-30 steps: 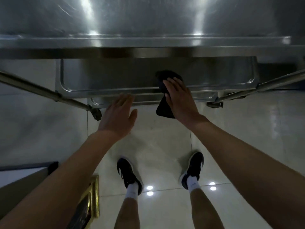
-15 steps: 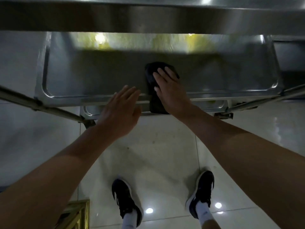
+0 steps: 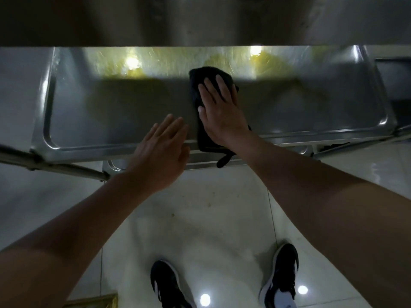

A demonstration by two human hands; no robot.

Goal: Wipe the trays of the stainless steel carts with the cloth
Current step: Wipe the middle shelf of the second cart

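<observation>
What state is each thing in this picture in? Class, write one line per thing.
Black cloth: lying flat on the middle tray, one end hanging over the near rim.
Right hand: fingers straight, pressing the cloth down.
Left hand: open, holding nothing, over the tray's near rim.
Middle tray: partly shadowed, yellowish reflections on its far strip.
Lower tray: mostly hidden, only a corner shows.

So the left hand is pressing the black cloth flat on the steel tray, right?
Not quite: the head view shows the right hand pressing the black cloth flat on the steel tray. The left hand holds nothing.
</observation>
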